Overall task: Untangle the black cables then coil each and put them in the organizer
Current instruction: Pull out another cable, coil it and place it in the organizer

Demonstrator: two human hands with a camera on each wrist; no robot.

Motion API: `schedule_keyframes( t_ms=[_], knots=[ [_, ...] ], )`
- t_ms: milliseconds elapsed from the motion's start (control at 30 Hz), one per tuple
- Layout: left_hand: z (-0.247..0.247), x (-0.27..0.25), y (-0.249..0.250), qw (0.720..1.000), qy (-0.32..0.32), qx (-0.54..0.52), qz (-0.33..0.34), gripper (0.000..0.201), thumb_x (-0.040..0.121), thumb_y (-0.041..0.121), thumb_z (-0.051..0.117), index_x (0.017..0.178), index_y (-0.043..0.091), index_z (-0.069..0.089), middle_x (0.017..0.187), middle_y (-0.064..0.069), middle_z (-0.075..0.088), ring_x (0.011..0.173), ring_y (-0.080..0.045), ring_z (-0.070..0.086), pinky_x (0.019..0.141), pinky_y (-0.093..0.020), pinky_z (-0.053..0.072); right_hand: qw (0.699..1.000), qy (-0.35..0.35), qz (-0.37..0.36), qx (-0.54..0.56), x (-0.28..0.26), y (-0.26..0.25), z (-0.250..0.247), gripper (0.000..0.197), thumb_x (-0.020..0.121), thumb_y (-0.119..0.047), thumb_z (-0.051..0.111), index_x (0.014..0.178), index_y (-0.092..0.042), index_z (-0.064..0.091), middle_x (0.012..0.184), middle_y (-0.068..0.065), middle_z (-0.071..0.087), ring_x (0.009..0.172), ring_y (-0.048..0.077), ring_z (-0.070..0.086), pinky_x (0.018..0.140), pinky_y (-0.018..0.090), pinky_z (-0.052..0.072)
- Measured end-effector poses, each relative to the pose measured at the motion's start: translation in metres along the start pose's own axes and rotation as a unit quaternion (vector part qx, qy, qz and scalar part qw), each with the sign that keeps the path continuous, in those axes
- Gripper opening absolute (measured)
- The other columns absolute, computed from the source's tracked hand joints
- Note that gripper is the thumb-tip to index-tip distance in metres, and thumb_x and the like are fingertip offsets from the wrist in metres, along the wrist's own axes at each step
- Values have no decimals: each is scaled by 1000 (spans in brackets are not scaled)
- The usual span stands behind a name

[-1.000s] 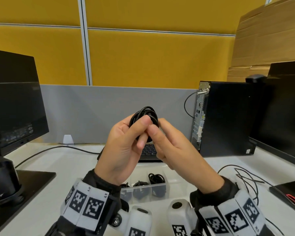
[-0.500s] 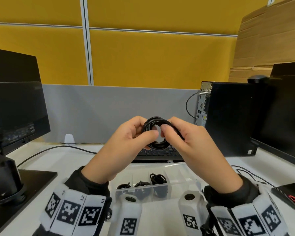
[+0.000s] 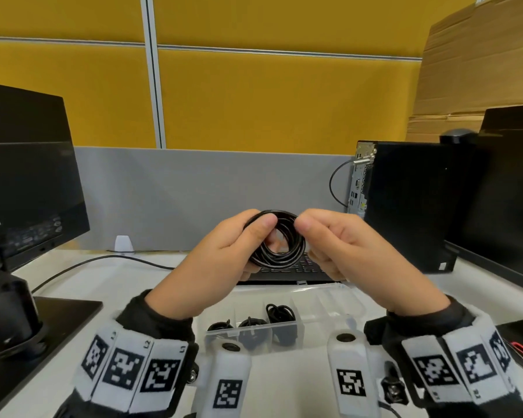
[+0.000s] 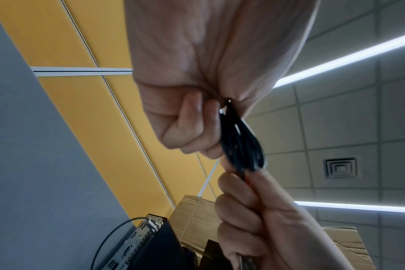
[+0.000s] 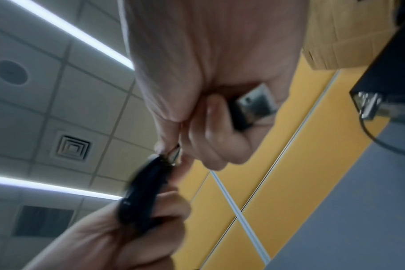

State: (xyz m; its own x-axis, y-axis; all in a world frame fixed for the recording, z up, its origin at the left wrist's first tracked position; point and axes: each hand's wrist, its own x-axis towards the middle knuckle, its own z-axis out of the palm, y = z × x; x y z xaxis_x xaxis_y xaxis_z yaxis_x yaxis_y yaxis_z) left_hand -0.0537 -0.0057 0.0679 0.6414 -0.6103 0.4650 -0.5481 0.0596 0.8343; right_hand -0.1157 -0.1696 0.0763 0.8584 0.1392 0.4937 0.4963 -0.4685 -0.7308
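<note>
A black cable wound into a small round coil (image 3: 277, 239) hangs in the air above the desk, between both hands. My left hand (image 3: 245, 236) pinches its left side with thumb and curled fingers. My right hand (image 3: 317, 236) pinches its right side. In the left wrist view the coil (image 4: 242, 144) shows edge-on between the two hands. In the right wrist view the coil (image 5: 143, 193) is blurred, and a metal USB plug (image 5: 254, 102) sits under my curled right fingers. The clear plastic organizer (image 3: 323, 300) lies open below, with coiled black cables (image 3: 280, 313) in three compartments.
A black keyboard (image 3: 287, 268) lies behind the organizer. A desktop tower (image 3: 405, 203) stands at the right, a monitor (image 3: 27, 182) at the left with its base (image 3: 52, 321). A thin black cable (image 3: 97, 260) runs across the white desk. Cardboard boxes (image 3: 480, 70) are stacked far right.
Both hands have come down toward the organizer with the coil. The coil has turned from near edge-on to facing me as an open ring, and the hands now hold opposite sides.
</note>
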Motion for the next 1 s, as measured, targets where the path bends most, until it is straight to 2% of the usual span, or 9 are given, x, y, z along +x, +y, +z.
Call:
schedule_keyframes(
  t_ms=[67, 200, 267, 400, 500, 600, 700, 867, 1000],
  knots=[
    [0, 0, 1, 999, 0, -45, -2, 33, 87, 44, 39, 71, 16, 47, 66, 7, 47, 59, -20, 24, 50, -23, 21, 999, 21, -13, -22, -2, 5, -10, 26, 89, -41, 43, 70, -33, 58, 55, -3, 31, 48, 9, 27, 46, 18, 25],
    [-1, 1, -2, 997, 11, -76, 9, 37, 92, 49, 37, 71, 20, 45, 73, 0, 46, 50, -9, 26, 44, -16, 24, 959, 110, -24, -262, -1, 19, -24, 25, 92, -49, 37, 84, -43, 60, 81, -10, 48, 81, -2, 39, 71, 18, 31],
    [4, 2, -4, 998, 15, -54, 12, 38, 92, 51, 34, 69, 23, 46, 76, -3, 43, 50, -7, 30, 46, -16, 28, 950, 156, -29, -270, 1, 19, -22, 18, 92, -41, 42, 84, -46, 58, 86, -8, 50, 83, -2, 41, 73, 11, 32],
    [19, 1, -2, 998, 22, -44, 27, 40, 92, 51, 33, 72, 19, 43, 72, -3, 36, 50, -7, 31, 48, -17, 28, 977, 212, -27, -20, 6, 17, -11, 18, 95, -14, 50, 93, -19, 67, 75, -2, 63, 64, 2, 56, 64, 12, 46],
    [28, 0, -1, 997, 49, -42, 33, 32, 86, 48, 32, 74, 22, 47, 63, 11, 43, 51, -2, 40, 48, -14, 32, 970, 175, 21, 168, 7, 13, 1, 15, 94, -10, 51, 95, -11, 65, 78, 4, 64, 71, 13, 61, 63, 19, 52],
    [29, 1, -4, 995, 75, -60, 36, 27, 86, 44, 32, 78, 28, 51, 71, 12, 55, 62, 5, 54, 53, -8, 41, 940, 143, 74, 301, 11, 15, 10, 14, 92, -12, 52, 99, -6, 62, 82, 7, 66, 70, 14, 63, 61, 19, 52],
    [26, 3, -4, 994, 72, -70, 31, 27, 89, 38, 32, 76, 24, 51, 61, 17, 57, 58, 8, 54, 51, -6, 41, 876, 129, 124, 447, 17, 20, 17, 25, 91, -7, 52, 113, 4, 56, 81, 9, 67, 69, 13, 64, 59, 19, 54],
    [21, 5, -7, 995, 86, -38, 38, 34, 90, 41, 31, 82, 15, 52, 60, 15, 50, 49, 5, 45, 47, -6, 35, 810, 103, 169, 552, 20, 26, 24, 24, 83, -4, 56, 104, 7, 62, 87, 13, 68, 76, 18, 67, 67, 24, 58],
    [18, 9, -12, 995, 98, -13, 33, 33, 97, 34, 29, 87, 19, 56, 71, 9, 61, 59, 5, 55, 52, -6, 41, 812, 62, 211, 541, 19, 23, 32, 18, 75, -10, 59, 91, -4, 64, 82, 8, 66, 74, 17, 61, 67, 25, 51]
  ],
)
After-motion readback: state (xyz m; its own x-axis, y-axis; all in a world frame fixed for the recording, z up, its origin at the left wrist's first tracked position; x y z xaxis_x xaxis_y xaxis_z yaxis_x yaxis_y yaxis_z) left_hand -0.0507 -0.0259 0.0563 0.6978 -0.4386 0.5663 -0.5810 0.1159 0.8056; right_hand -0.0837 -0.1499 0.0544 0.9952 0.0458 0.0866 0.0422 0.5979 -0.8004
